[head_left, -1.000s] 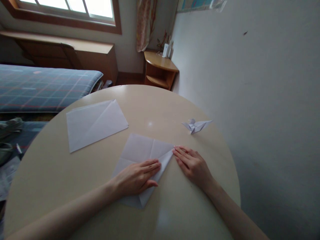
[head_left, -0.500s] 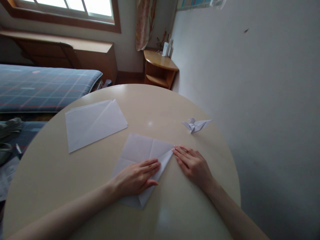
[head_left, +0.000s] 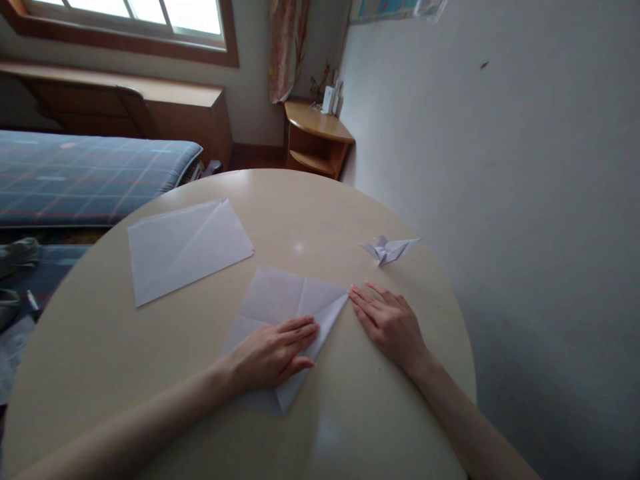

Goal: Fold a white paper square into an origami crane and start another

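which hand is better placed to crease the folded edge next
Probably the right hand: its fingertips are at the end of the folded edge, while the left hand lies across the paper, seemingly steadying it.

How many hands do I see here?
2: the left hand lies on the creased paper; the right hand rests on the table at that paper's right corner.

On tbl (head_left: 370,413), sheet (head_left: 276,295) under L hand (head_left: 280,350), paper stack (head_left: 190,252) behind/L of it, paper bird (head_left: 386,251) behind R hand (head_left: 390,327).
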A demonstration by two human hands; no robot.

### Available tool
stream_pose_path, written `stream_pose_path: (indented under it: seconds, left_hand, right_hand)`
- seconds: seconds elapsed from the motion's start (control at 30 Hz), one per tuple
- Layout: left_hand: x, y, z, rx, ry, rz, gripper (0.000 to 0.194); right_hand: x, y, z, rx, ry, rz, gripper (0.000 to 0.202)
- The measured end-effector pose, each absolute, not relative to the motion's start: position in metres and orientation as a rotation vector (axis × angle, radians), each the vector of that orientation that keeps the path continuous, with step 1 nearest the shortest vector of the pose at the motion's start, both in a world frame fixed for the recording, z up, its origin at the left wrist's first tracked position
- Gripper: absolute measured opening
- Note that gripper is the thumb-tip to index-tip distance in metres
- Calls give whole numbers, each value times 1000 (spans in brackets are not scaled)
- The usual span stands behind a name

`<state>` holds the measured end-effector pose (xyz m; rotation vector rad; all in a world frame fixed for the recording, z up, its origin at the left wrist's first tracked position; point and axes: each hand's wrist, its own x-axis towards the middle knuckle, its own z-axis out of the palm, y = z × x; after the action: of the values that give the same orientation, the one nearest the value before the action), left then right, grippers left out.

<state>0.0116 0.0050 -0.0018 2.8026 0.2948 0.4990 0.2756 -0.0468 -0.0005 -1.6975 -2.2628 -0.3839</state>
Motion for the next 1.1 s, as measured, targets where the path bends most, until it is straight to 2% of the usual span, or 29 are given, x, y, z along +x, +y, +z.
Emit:
stream_pose_path:
  seconds: [0.2,0.47,1.1]
  left_hand:
    - [11,6,-4,2807,297,484,46]
    - [12,6,-2,2801,287,492,47]
    - [12,5,-2,2805,308,517,45]
  right_hand:
    - [279,-44,-3,-1660,-2115,-571,29]
    - [266,-48,2,-1521,-2284,-346,29]
    - [267,-49,0,-1542,-2294,-312,30]
